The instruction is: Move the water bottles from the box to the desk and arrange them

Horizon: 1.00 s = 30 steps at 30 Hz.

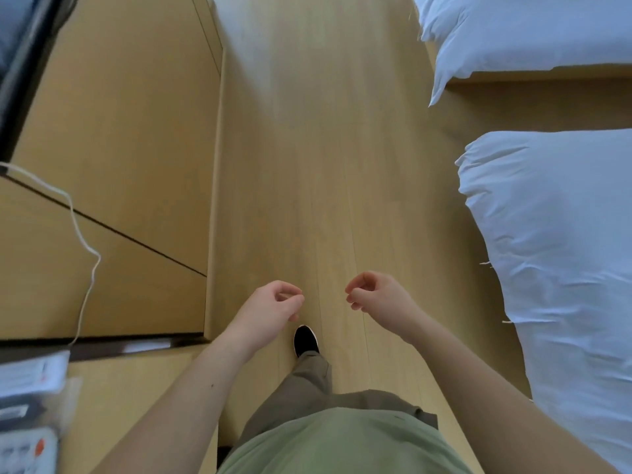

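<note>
No water bottle and no box show in the head view. My left hand point(273, 307) and my right hand point(371, 295) hang in front of me over the wooden floor point(321, 148), a short gap between them. Both hold nothing; their fingers are loosely curled, thumb close to the fingertips. A wooden desk surface point(113, 388) shows at the lower left, beside my left forearm.
A wooden cabinet front point(113, 131) lines the left side, with a white cable point(80, 234) hanging down it. Blurred papers and a device point(27, 405) lie on the desk corner. Two beds with white bedding point(561, 234) stand on the right. One black shoe point(305, 338) is on the floor.
</note>
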Each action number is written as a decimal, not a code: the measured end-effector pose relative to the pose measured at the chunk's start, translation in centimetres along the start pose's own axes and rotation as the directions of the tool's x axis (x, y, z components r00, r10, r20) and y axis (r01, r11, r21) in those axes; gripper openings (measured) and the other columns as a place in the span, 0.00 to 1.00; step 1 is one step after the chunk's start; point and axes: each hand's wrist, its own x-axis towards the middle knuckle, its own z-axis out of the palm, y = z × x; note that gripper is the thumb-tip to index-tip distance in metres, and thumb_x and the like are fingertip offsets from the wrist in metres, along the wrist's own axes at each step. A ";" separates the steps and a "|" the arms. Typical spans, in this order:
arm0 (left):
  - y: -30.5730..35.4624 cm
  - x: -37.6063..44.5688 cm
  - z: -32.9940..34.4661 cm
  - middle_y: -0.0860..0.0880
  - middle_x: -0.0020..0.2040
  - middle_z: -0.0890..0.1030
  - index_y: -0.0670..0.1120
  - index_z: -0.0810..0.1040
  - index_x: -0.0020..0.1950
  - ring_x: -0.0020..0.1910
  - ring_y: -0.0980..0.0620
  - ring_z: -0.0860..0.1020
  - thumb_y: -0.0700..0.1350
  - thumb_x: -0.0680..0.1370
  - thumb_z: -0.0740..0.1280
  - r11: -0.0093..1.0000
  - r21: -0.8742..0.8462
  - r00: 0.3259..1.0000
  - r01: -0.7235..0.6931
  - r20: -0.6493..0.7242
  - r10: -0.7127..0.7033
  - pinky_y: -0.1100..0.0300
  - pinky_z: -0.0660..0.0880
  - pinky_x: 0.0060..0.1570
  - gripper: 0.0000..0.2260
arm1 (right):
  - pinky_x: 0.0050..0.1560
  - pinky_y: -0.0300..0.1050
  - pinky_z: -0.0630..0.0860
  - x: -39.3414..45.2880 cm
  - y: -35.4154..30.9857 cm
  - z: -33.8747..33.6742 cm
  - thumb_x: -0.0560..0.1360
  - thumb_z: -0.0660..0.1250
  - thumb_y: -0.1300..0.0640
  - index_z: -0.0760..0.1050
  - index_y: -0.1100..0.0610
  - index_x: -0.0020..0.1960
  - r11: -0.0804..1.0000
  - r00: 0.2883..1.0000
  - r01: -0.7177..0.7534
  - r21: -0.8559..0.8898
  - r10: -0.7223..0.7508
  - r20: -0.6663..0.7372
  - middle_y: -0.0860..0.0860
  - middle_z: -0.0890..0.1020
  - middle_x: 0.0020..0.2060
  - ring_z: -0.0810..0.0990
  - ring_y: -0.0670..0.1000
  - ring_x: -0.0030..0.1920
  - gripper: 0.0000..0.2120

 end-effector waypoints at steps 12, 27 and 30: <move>11.1 12.1 -5.1 0.51 0.47 0.86 0.56 0.81 0.53 0.51 0.51 0.84 0.52 0.80 0.67 0.999 0.028 1.000 -0.031 0.008 0.030 0.45 0.78 0.60 0.05 | 0.56 0.53 0.80 11.1 -9.4 -7.1 0.76 0.66 0.58 0.80 0.53 0.51 0.992 0.999 0.024 0.122 -0.019 -0.037 0.48 0.85 0.43 0.84 0.44 0.41 0.06; 32.1 29.0 -3.2 0.52 0.47 0.86 0.54 0.81 0.52 0.47 0.56 0.85 0.51 0.78 0.69 0.992 -0.050 0.991 -0.114 -0.071 0.111 0.56 0.81 0.49 0.05 | 0.51 0.47 0.82 29.0 -15.6 -27.6 0.76 0.68 0.57 0.81 0.52 0.51 0.975 0.993 0.119 0.189 -0.112 -0.043 0.49 0.86 0.44 0.85 0.46 0.44 0.06; 35.1 31.1 -3.0 0.53 0.48 0.86 0.55 0.81 0.54 0.46 0.58 0.85 0.51 0.79 0.69 0.993 -0.048 0.993 -0.108 -0.045 0.106 0.56 0.81 0.50 0.05 | 0.49 0.44 0.82 31.4 -16.1 -30.7 0.76 0.68 0.55 0.80 0.51 0.52 0.975 0.993 0.118 0.190 -0.111 -0.046 0.47 0.86 0.44 0.85 0.45 0.44 0.06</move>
